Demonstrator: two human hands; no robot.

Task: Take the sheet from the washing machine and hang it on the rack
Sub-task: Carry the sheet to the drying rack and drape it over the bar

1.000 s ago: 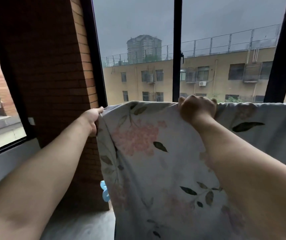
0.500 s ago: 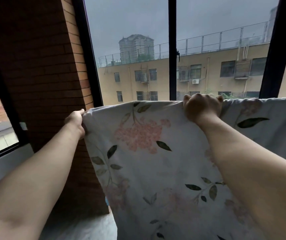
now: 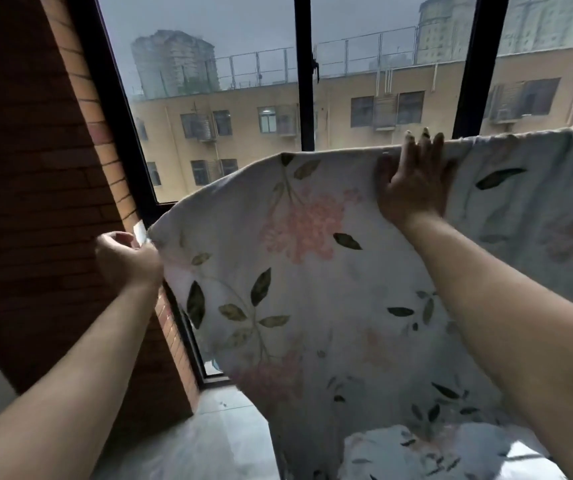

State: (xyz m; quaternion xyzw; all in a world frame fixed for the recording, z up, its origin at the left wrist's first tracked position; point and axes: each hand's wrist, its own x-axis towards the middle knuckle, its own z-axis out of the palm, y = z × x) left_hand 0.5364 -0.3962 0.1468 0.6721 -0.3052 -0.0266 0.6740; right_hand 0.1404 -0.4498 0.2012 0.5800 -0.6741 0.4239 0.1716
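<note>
The sheet (image 3: 312, 271) hides whatever carries its top fold, so no rack shows. It runs off the right and bottom edges of the frame. The right hand (image 3: 413, 178) has its fingertips (image 3: 427, 136) over the fold, blurred. The left hand (image 3: 127, 258) covers the sheet's corner.

**A glazed balcony in a city flat, used for drying laundry**

This is a home's enclosed balcony. Beyond the fingertips (image 3: 422, 140) of the right hand (image 3: 413, 181) stands a black-framed window (image 3: 304, 98), and past its glass a tan apartment block (image 3: 347, 105) with towers under a grey sky. Just left of the left hand (image 3: 127, 261) rises a red brick wall (image 3: 35, 168). Below both hands lies a pale tiled floor (image 3: 215, 445). A floral sheet (image 3: 295, 289) hangs across the window.
</note>
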